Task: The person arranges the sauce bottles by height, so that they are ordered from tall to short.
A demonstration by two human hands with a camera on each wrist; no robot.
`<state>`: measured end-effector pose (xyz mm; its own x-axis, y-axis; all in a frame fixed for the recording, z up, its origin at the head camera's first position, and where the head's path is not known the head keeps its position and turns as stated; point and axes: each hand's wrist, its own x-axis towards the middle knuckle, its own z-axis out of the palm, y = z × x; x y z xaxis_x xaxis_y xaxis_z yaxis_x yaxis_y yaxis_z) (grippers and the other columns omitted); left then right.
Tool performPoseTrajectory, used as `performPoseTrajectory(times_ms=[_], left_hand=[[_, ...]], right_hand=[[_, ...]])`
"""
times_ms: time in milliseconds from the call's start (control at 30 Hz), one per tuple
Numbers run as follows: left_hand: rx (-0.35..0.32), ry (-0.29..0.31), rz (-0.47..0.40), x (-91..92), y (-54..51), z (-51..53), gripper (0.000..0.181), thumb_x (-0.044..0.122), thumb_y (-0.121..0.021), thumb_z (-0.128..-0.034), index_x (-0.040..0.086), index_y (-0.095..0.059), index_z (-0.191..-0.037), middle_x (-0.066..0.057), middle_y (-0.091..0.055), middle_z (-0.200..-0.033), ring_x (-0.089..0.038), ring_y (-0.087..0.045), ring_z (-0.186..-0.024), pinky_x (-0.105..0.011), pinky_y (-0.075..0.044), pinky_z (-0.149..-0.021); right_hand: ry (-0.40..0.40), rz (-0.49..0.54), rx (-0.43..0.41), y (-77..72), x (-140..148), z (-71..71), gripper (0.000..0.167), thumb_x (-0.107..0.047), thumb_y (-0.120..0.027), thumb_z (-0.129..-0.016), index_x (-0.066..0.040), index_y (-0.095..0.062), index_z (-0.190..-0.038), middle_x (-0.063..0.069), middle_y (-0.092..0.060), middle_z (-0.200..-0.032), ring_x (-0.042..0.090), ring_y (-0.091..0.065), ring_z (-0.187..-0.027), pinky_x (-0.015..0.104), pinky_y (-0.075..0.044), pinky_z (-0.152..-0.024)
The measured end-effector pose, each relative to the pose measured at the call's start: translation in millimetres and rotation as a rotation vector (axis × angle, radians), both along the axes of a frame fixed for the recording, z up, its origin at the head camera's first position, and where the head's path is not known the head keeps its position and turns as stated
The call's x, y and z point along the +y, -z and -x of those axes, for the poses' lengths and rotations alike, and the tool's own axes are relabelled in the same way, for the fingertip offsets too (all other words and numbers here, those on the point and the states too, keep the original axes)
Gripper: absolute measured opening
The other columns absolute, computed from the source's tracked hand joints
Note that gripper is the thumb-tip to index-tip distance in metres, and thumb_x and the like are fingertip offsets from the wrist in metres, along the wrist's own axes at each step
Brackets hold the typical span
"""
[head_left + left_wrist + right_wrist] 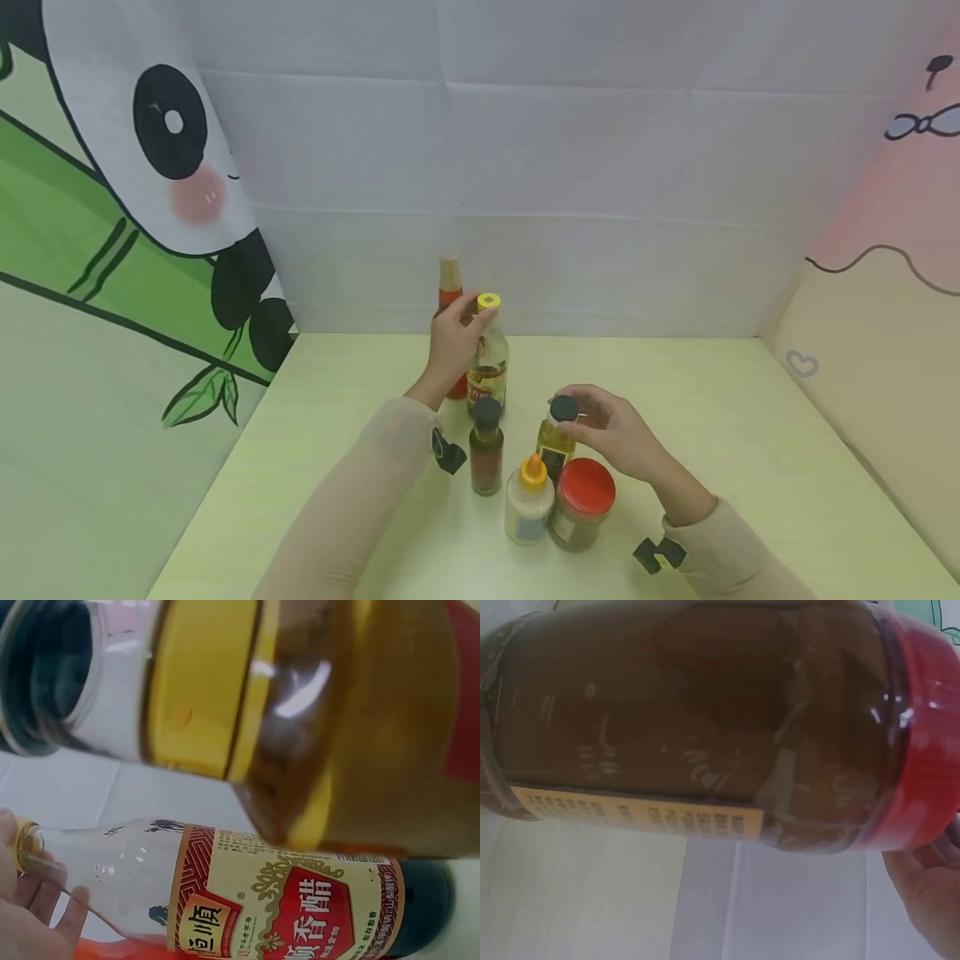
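My left hand (452, 340) grips the neck of a vinegar bottle (487, 375) just under its yellow cap; in the left wrist view the fingers (45, 900) curl around that neck. Behind this hand stands a red bottle (450, 292) with a pale cap. My right hand (615, 429) holds a small bottle of yellow liquid (555, 442) near its dark cap, thumb on one side and fingers behind. In the right wrist view a brown jar (705, 720) with a red lid hides most of what that hand holds.
In front of the hands stand a dark-capped bottle (486, 458), a white squeeze bottle (528, 508) with an orange tip and the red-lidded jar (587, 492). Behind the pale table (337, 367) hangs a white cloth (562, 167); printed cloths are at both sides.
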<state>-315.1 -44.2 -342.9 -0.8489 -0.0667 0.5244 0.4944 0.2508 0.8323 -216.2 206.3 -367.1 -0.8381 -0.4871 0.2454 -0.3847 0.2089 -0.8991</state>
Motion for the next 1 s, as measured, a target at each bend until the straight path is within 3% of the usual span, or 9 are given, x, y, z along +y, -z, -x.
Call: performPoseTrajectory(times_ms=[333, 533, 667, 1000], left_hand=[[-0.004, -0.049, 0.003, 2.9, 4.8, 13.3, 0.035, 0.019, -0.07, -0.0919, -0.001, -0.064, -0.121, -0.013, -0.069, -0.11, -0.025, -0.063, -0.089, -0.027, -0.051, -0.072], [0.018, -0.078, 0.045, 5.5, 5.0, 16.6, 0.036, 0.024, -0.07, -0.0917, 0.003, -0.065, -0.12, -0.011, -0.07, -0.108, -0.025, -0.066, -0.088, -0.032, -0.053, -0.07], [-0.006, -0.099, 0.06, 6.8, 5.6, 18.3, 0.037, 0.029, -0.07, -0.0918, 0.007, -0.066, -0.121, -0.008, -0.07, -0.107, -0.022, -0.067, -0.086, -0.034, -0.053, -0.07], [-0.02, -0.054, 0.043, 8.9, 3.1, 21.7, 0.038, 0.026, -0.067, -0.094, 0.006, -0.063, -0.125, -0.012, -0.068, -0.112, -0.027, -0.068, -0.095, -0.037, -0.056, -0.077]], right_hand=[[0.003, 0.006, -0.006, 3.5, 2, 1.7, 0.038, -0.005, -0.067, -0.092, 0.004, -0.054, -0.126, 0.018, -0.061, -0.118, 0.035, -0.061, -0.109, 0.034, -0.052, -0.09], [0.005, 0.016, -0.012, 4.5, 3, 3.0, 0.038, -0.004, -0.067, -0.091, 0.004, -0.054, -0.126, 0.019, -0.06, -0.119, 0.035, -0.06, -0.11, 0.033, -0.052, -0.09], [-0.004, 0.028, -0.024, 4.4, 2, 3.3, 0.038, -0.003, -0.067, -0.091, 0.005, -0.054, -0.126, 0.02, -0.059, -0.119, 0.036, -0.061, -0.11, 0.033, -0.052, -0.089], [-0.011, 0.029, -0.02, 4.2, 1, 3.3, 0.038, -0.003, -0.068, -0.091, 0.005, -0.054, -0.126, 0.019, -0.06, -0.119, 0.035, -0.061, -0.109, 0.032, -0.052, -0.088]])
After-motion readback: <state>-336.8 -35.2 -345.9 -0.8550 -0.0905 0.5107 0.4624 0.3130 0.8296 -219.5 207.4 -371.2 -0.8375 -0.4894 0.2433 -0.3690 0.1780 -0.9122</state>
